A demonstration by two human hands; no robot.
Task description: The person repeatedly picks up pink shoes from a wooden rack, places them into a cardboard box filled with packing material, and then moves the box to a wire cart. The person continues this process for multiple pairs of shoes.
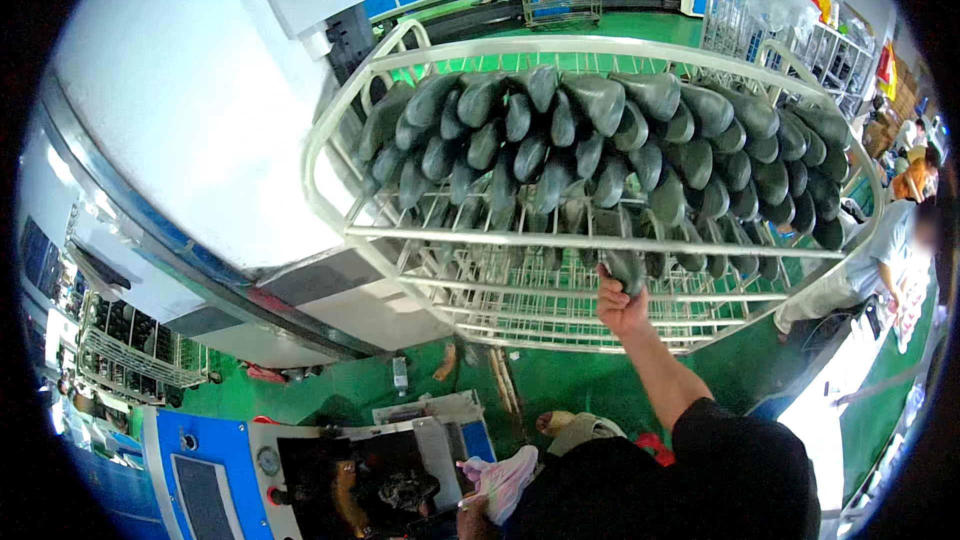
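My right hand (624,308) reaches forward to the metal rack, its fingers closed on the end of a dark green shoe last (626,266). That last sits among the rack's bars, below the front rail. Rows of similar shoe lasts (605,102) fill the upper tier, toes toward me, and more hang on the tier beneath. Low at the bottom edge, my left hand (476,522) is partly cut off and in shade. It grips a pink-and-white shoe upper (502,480) of soft material beside the machine.
The wheeled rack's rail (600,240) spans the front. A blue-and-white machine (205,480) with dark parts inside stands at lower left. A large white cabinet (190,100) rises on the left. Another loaded rack (140,350) stands beyond it. A co-worker (880,260) works at the right.
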